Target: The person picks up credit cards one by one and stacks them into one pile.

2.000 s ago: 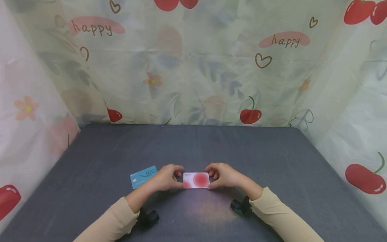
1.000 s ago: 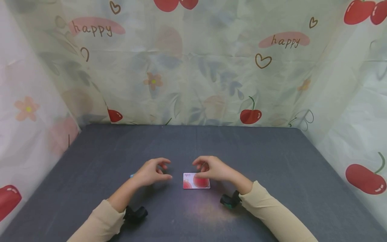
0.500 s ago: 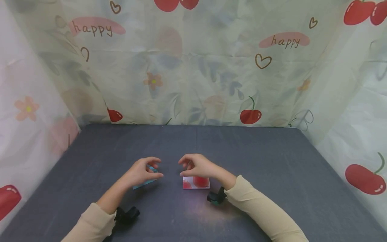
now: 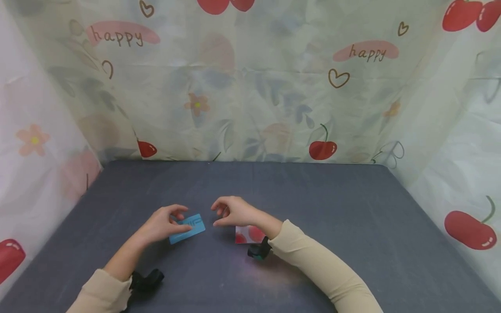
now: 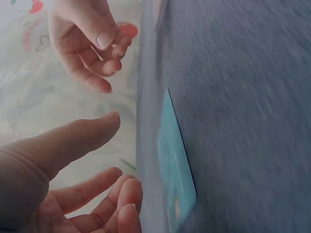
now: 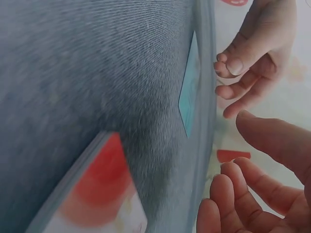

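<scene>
A blue card [image 4: 188, 231] with "VIP" lettering lies tilted on the dark table, left of centre. My left hand [image 4: 161, 223] hovers above its left end, thumb and fingers apart and holding nothing; the thumb overlaps the card in the head view. To the card's right, my right hand [image 4: 236, 212] is held over the table with its fingers loosely bent and nothing between them. Under the right wrist lies a pink-and-white card [image 4: 245, 235] with red circles, partly hidden by that arm. In the right wrist view the pink card [image 6: 104, 189] shows a thick, layered edge, like a small stack.
The dark grey tabletop [image 4: 332, 208] reaches back to a cherry-printed curtain [image 4: 250, 87], which also hangs along both sides. Each wrist carries a black camera, the left camera [image 4: 146, 281] and the right camera [image 4: 259, 250], low over the table.
Both hands have let go of the pink card and moved left, the right hand passing over it. The pink card stays in place. The blue card is uncovered again beside the left hand.
</scene>
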